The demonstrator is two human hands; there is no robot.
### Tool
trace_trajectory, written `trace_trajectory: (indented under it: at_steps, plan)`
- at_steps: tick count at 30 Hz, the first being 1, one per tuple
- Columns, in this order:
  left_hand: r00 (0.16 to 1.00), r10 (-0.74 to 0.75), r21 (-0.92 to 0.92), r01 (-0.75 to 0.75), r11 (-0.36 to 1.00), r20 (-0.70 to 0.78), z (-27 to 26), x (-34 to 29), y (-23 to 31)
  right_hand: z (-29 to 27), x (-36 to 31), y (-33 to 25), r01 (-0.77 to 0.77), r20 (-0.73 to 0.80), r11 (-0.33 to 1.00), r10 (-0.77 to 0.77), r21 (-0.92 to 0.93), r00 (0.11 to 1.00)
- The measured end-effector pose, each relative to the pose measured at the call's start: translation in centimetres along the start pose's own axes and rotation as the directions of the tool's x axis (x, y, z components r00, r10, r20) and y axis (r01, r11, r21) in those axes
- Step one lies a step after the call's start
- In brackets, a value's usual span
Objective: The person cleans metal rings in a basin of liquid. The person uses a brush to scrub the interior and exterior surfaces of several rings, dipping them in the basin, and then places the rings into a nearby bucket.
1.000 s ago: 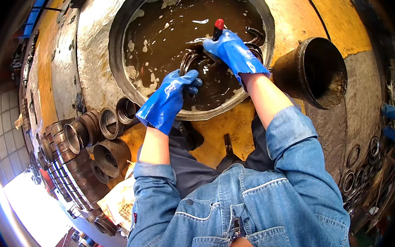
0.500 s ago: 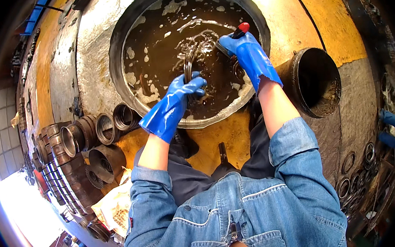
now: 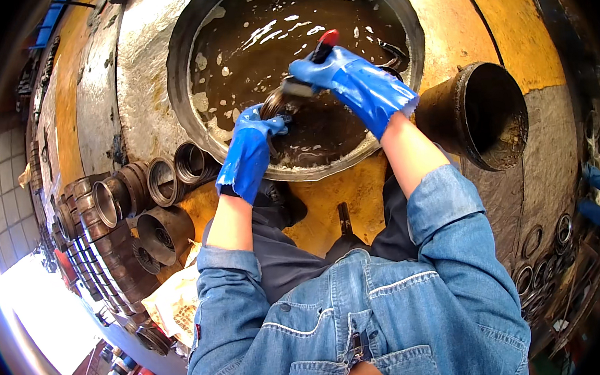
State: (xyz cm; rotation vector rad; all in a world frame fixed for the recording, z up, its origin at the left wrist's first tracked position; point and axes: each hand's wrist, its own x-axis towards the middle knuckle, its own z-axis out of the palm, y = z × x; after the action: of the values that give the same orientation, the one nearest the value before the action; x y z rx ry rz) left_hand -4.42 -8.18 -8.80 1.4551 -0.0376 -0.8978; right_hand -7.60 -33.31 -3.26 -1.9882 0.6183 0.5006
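Blue rubber gloves cover both hands. My left hand (image 3: 248, 142) is closed round several thin metal rings (image 3: 274, 105), held together over the near part of a wide round tub (image 3: 179, 85). Brown, foamy water (image 3: 243, 50) fills the tub. In my right hand (image 3: 339, 69) is a brush (image 3: 298, 87) with a black and red handle, gripped with the red end pointing up and away. The brush head meets the rings just beside my left fingers. Where bristles and rings touch is partly hidden by the brush head and glove.
Right of the tub, a large dark metal cylinder (image 3: 443, 113) lies with its mouth facing right. Metal sleeves (image 3: 165, 182) line the left side, near a crumpled bag (image 3: 173, 302). Loose rings (image 3: 564, 230) lie at far right, near blue shapes I cannot make out.
My right hand has brought the brush left, from the tub's right side onto the rings. My left hand has shifted slightly left, and the rings now tilt toward the brush.
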Motion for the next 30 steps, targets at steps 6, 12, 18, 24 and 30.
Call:
trace_trajectory:
  at_steps: [6,12,18,24,30]
  plan:
    - [1.000,-0.016,0.041,0.017,0.999,-0.017,1.2,-1.2,1.2,-1.1,-0.8,-0.7,-0.003,-0.013,1.000,0.003,-0.002,1.000]
    - [0.999,-0.031,0.041,0.030,0.999,0.027,0.0,-1.1,0.7,1.4,-1.6,-1.8,0.090,-0.032,0.995,-0.088,0.053,0.996]
    - [0.990,-0.116,0.056,0.111,0.992,0.078,1.0,-0.1,1.1,-0.5,0.5,3.4,-0.073,-0.171,0.997,0.069,-0.018,0.983]
    - [0.973,-0.228,0.023,0.228,0.973,0.018,2.0,0.9,1.5,-1.6,-1.6,1.7,-0.096,-0.234,0.994,0.107,0.058,0.966]
    - [0.992,0.121,-0.034,-0.119,0.992,0.047,4.8,-0.1,1.8,-2.4,-4.9,2.1,0.054,-0.546,0.959,0.112,0.279,0.831]
